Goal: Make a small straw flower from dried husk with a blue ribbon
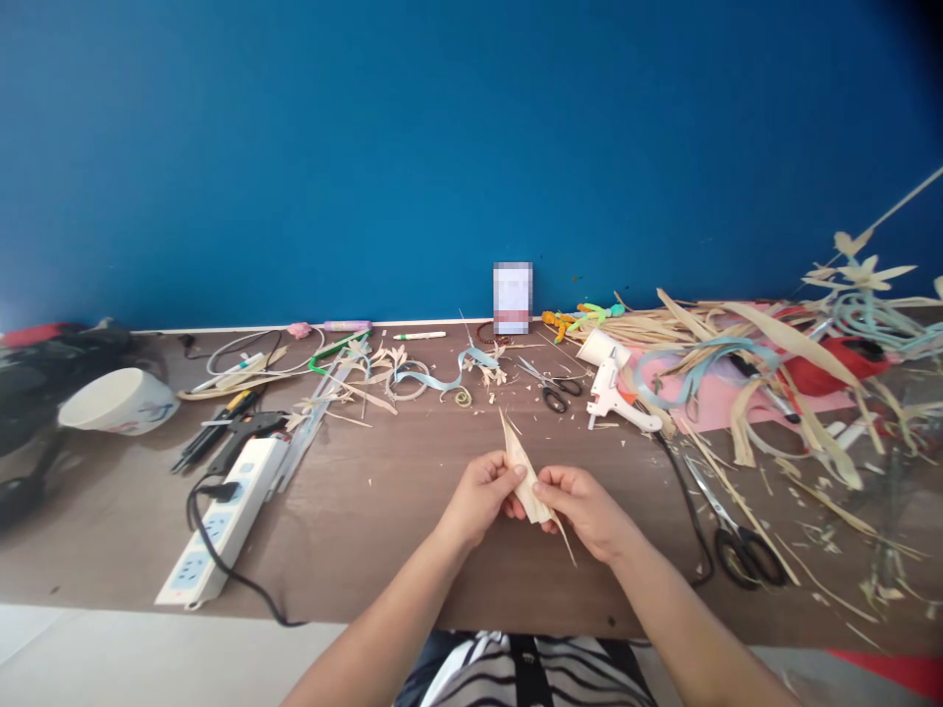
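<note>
Both my hands meet over the middle of the brown table (368, 511), pinching one pale dried leaf strip (525, 473). My left hand (480, 496) grips its left edge with fingers curled. My right hand (585, 506) pinches the right side. The strip's pointed tip sticks up and away from me, and a thin tail hangs down towards the table's front edge.
A white glue gun (615, 398) and small black scissors (551, 388) lie behind my hands. Larger scissors (737, 545) sit at the right beside a black cable. A white power strip (225, 520) and a bowl (118, 401) are at the left. Piled straw (773, 363) fills the right.
</note>
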A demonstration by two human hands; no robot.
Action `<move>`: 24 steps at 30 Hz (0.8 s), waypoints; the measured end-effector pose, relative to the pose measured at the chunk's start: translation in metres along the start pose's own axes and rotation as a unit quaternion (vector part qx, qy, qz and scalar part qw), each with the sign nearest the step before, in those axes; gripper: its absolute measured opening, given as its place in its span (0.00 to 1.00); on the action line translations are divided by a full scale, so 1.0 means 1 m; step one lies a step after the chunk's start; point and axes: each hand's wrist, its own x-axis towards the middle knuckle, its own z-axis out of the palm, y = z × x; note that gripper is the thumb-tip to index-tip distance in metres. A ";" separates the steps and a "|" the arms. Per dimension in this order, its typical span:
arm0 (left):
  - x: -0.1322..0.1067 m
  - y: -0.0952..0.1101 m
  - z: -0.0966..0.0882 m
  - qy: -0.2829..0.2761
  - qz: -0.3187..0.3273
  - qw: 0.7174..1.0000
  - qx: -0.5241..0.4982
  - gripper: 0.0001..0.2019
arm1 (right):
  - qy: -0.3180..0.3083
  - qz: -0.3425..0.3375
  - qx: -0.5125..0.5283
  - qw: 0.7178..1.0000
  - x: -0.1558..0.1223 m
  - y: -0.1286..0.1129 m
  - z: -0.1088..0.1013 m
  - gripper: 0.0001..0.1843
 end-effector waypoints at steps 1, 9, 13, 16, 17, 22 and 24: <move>0.001 -0.001 0.000 -0.001 0.000 1.000 -0.015 0.15 | -0.011 0.006 0.030 0.999 0.000 0.001 0.000 0.15; -0.001 -0.002 -0.007 -0.005 -0.015 0.999 -0.044 0.14 | -0.008 0.008 0.055 0.998 -0.001 0.004 -0.004 0.11; -0.004 0.001 -0.012 -0.044 -0.032 0.998 -0.014 0.15 | 0.039 -0.007 0.028 0.999 -0.001 0.003 -0.004 0.11; -0.005 0.001 -0.015 -0.048 -0.048 0.997 -0.026 0.14 | 0.058 -0.011 0.019 0.998 -0.001 0.004 -0.002 0.12; -0.005 0.000 -0.015 -0.044 -0.050 0.997 -0.034 0.14 | 0.060 -0.012 0.018 0.998 -0.001 0.004 -0.002 0.12; -0.006 -0.006 -0.016 -0.025 -0.048 0.996 -0.067 0.14 | 0.060 -0.021 0.003 0.998 -0.001 0.007 -0.001 0.11; -0.007 -0.008 -0.017 -0.024 -0.045 0.996 -0.067 0.14 | 0.059 -0.021 -0.004 0.998 -0.001 0.008 -0.002 0.10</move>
